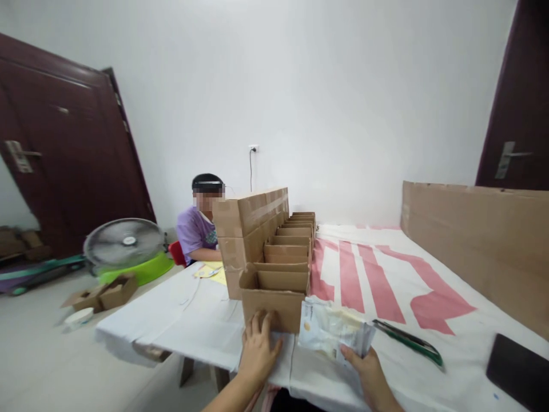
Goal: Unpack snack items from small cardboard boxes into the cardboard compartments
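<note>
My left hand [258,348] lies with spread fingers against the front of the nearest open cardboard box [274,309]. In my right hand [366,366] is a shiny white plastic packet [332,329], pinched at its lower right corner between thumb and fingers. The packet rests at or just above the table, beside the box's right side. Behind the nearest box, a row of open cardboard boxes [286,252] runs away from me. What those boxes hold is hidden from this angle. A green utility knife [409,342] lies to the right of the packet.
Stacked closed cartons [253,223] stand left of the row. Behind them sits a person in a purple shirt [193,229]. A black phone-like slab [518,366] lies on the right, below a long cardboard panel [472,246]. A fan [128,243] stands on the floor at left.
</note>
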A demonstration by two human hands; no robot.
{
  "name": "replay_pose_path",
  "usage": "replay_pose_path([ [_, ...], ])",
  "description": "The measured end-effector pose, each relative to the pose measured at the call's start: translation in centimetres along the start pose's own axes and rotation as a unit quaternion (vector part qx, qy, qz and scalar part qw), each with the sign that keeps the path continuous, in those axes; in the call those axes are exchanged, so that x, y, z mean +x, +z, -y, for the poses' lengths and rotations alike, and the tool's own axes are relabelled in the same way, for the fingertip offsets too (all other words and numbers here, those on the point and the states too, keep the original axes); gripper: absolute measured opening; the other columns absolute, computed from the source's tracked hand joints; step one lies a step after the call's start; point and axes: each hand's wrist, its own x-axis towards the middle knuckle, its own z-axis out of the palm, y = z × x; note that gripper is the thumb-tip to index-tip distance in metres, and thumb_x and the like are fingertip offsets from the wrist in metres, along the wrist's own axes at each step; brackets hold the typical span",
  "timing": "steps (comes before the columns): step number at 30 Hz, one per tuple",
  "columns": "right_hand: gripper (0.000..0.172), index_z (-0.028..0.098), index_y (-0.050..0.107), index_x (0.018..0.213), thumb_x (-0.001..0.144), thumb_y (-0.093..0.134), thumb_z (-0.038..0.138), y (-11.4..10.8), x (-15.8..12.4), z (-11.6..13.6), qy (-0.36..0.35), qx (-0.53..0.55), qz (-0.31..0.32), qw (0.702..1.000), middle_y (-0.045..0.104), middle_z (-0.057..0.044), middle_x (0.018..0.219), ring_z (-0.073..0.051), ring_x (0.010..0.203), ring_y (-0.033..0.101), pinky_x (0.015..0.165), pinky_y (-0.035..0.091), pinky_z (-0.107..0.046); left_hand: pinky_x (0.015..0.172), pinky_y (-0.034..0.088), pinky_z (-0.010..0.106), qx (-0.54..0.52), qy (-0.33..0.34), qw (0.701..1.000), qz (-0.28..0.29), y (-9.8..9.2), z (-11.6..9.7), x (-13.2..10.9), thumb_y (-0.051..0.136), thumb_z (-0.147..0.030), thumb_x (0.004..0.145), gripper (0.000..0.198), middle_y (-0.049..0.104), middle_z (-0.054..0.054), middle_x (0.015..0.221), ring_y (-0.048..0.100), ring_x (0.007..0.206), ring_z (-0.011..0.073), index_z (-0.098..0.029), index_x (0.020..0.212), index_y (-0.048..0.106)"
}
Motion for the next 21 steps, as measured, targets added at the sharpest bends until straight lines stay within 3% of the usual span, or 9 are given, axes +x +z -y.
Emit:
replay_pose_path([
  [4, 0.059, 0.007, 0.066, 0.105, 0.061, 0.078, 0.046, 0.0, 0.1, -0.2, -0.004, -0.029, 0.000, 1.000, 0.072, -0.013, 0.097, -0.033, 0.097, 0.065, 0.091, 0.049, -0.046, 0.088, 0.038, 0.041, -0.008, -0.068, 0.996, 0.066, 0.6, -0.7, 2.8, 0.057, -0.038, 0.080, 0.048, 0.050, 0.013, 0.116, 0.046, 0.110, 0.0305, -0.016, 0.122, 0.048],
  [9, 0.059, 0.008, 0.069, 0.095, 0.052, 0.082, 0.046, -0.3, 0.9, -1.8, 0.011, -0.052, -0.019, 0.998, 0.073, -0.013, 0.088, -0.034, 0.088, 0.067, 0.083, 0.053, -0.045, 0.086, 0.037, 0.038, -0.007, -0.071, 0.996, 0.046, 1.3, -1.5, 4.4, 0.055, -0.038, 0.082, 0.032, 0.050, 0.010, 0.102, 0.050, 0.098, 0.0268, -0.015, 0.103, 0.050],
  [13, 0.055, 0.010, 0.069, 0.098, 0.057, 0.080, 0.045, -0.3, 0.9, -2.0, -0.019, -0.048, 0.027, 0.998, 0.073, -0.011, 0.093, -0.032, 0.090, 0.067, 0.084, 0.053, -0.041, 0.085, 0.037, 0.037, -0.011, -0.063, 0.997, 0.032, 1.9, -1.7, 4.8, 0.054, -0.034, 0.084, 0.027, 0.048, 0.010, 0.101, 0.049, 0.097, 0.0264, -0.015, 0.102, 0.048],
  [21, 0.056, 0.011, 0.069, 0.099, 0.058, 0.079, 0.048, 0.0, 0.6, -1.8, -0.038, -0.067, 0.028, 0.997, 0.073, -0.012, 0.094, -0.032, 0.090, 0.067, 0.084, 0.053, -0.041, 0.085, 0.037, 0.037, -0.004, -0.069, 0.997, 0.033, 2.9, -1.8, 6.0, 0.054, -0.036, 0.085, 0.026, 0.048, 0.010, 0.101, 0.047, 0.098, 0.0266, -0.015, 0.100, 0.049],
])
